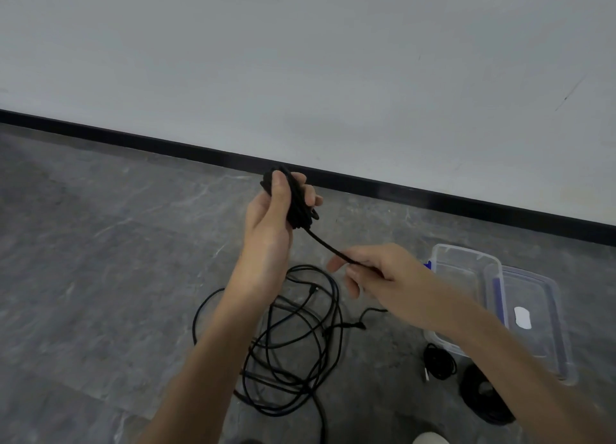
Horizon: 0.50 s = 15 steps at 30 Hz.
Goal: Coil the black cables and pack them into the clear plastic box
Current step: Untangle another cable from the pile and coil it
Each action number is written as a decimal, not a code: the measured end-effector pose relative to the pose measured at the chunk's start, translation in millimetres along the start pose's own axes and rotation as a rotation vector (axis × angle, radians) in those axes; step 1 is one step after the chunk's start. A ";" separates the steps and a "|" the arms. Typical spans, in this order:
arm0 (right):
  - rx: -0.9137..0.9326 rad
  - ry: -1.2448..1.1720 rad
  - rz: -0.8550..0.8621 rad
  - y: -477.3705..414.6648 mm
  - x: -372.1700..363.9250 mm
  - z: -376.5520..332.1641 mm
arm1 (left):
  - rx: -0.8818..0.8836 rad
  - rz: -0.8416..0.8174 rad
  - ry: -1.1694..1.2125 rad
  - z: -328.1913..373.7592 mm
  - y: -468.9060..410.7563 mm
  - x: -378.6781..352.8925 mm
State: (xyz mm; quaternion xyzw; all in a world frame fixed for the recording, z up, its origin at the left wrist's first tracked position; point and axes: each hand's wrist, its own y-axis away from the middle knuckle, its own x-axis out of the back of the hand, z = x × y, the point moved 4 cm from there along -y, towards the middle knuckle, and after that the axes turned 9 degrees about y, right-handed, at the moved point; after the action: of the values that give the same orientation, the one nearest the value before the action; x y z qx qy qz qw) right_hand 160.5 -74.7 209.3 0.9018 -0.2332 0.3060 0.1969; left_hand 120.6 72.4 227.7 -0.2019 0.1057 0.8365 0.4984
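Note:
My left hand (pixel 271 210) is raised and grips a tight black cable coil (pixel 297 206), thumb over its top. One strand (pixel 328 248) runs down to the right from the coil into my right hand (pixel 376 270), which pinches it between thumb and fingers. Below both hands a loose tangle of black cables (pixel 293 340) lies on the grey floor. The clear plastic box (pixel 466 267) stands open at the right, partly hidden by my right forearm. Two small coiled black cables (pixel 440 360) (pixel 480 397) lie in front of the box.
The box's clear lid (pixel 533 313) with a white label lies against the box's right side. A white wall with a black skirting board (pixel 433 196) runs behind. Something white (pixel 430 438) shows at the bottom edge.

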 end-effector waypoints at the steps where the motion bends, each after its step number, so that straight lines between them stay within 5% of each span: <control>1: 0.014 -0.005 0.013 0.1 1.0 -0.3 | -0.006 -0.009 -0.076 -1.8 0.3 -0.6; 6: 0.058 -0.010 0.061 2.5 8.3 -1.1 | -0.012 -0.077 -0.400 -14.0 4.4 -2.1; 15: 0.063 -0.136 0.139 6.5 17.1 -6.9 | -0.003 -0.159 -0.581 -21.0 7.3 -5.7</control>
State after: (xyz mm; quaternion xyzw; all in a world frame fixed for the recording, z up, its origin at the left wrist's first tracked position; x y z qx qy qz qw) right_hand 165.9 -81.7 226.7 0.9078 -0.2985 0.2642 0.1305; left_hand 121.4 56.5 211.2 0.0377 -0.0588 0.8178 0.5713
